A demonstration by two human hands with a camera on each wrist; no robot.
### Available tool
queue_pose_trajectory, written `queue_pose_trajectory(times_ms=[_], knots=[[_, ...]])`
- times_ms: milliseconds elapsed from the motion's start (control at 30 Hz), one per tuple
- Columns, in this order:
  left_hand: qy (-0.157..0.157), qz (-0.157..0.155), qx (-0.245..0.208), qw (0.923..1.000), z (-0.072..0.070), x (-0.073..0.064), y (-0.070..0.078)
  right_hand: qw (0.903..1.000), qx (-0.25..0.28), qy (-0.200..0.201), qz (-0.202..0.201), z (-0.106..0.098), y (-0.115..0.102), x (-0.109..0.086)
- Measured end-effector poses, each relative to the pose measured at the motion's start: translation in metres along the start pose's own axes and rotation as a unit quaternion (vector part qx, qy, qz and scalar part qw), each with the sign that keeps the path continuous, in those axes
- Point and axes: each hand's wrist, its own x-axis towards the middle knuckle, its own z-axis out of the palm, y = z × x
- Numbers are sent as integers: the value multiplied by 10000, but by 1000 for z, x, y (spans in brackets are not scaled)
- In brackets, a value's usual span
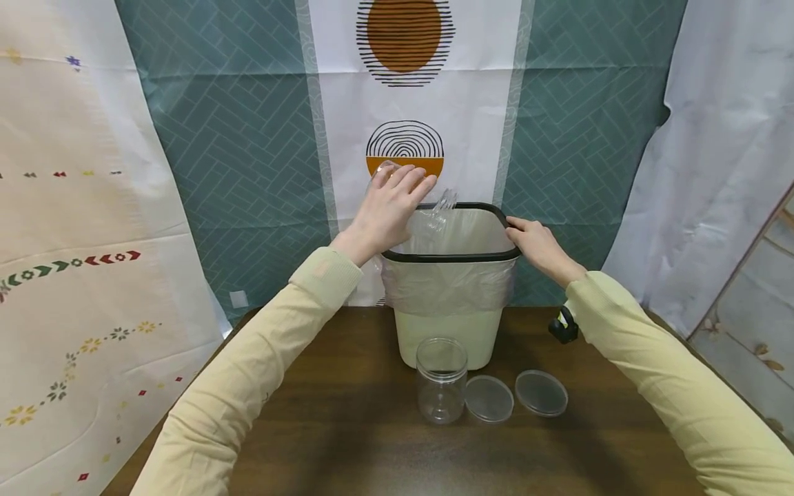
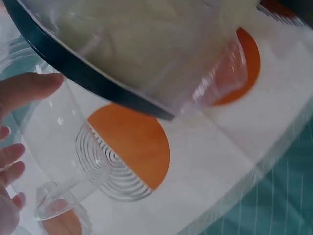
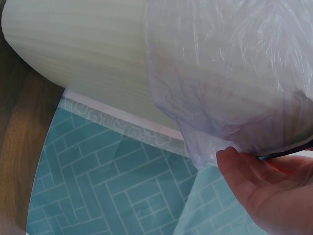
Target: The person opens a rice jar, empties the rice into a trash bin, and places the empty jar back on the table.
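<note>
My left hand (image 1: 393, 203) grips a clear plastic jar (image 2: 58, 132), tipped over the left side of the trash bin's mouth. In the head view the hand hides most of that jar. Crinkled clear plastic (image 1: 445, 201) shows at the jar's mouth, above the bin; what it is cannot be made out. The trash bin (image 1: 449, 337) is pale, with a black rim (image 1: 455, 258) and a thin translucent liner bag (image 1: 449, 286) folded over its outside. With its fingers on the rim's right side, my right hand (image 1: 538, 244) holds the bin; the right wrist view shows this hand (image 3: 269, 186) beside the liner.
A second clear jar (image 1: 442, 389) stands lidless in front of the bin. Two round translucent lids (image 1: 489, 399) lie flat to its right on the dark wooden table (image 1: 347, 441). Behind the table hangs a patterned curtain (image 1: 248, 138).
</note>
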Motion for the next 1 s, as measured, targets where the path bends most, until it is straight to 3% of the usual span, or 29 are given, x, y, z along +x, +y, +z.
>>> queue_pose_trajectory(times_ms=[167, 300, 433, 567, 767, 900, 1000], knots=[[-38, -283, -328, 9991, -4, -2, -3, 10000, 10, 1, -16, -1, 1, 0], [-162, -898, -945, 9913, -8, -8, -4, 10000, -2, -19, -1, 0, 2, 0], [21, -1716, -1721, 9700, -10, -14, -6, 10000, 22, -23, 14, 0, 2, 0], [266, -2282, -2330, 9449, -12, -16, -8, 10000, 55, -43, 20, -1, 2, -1], [340, -2654, -2678, 9256, -15, -18, -12, 9999, 84, -84, 22, -2, 2, -2], [517, -2786, -2884, 9146, -16, -25, -15, 9999, 66, -98, 4, -2, 2, -2], [695, -2871, -3160, 9016, -18, -32, -16, 9999, 69, -92, 3, -1, 1, -1]])
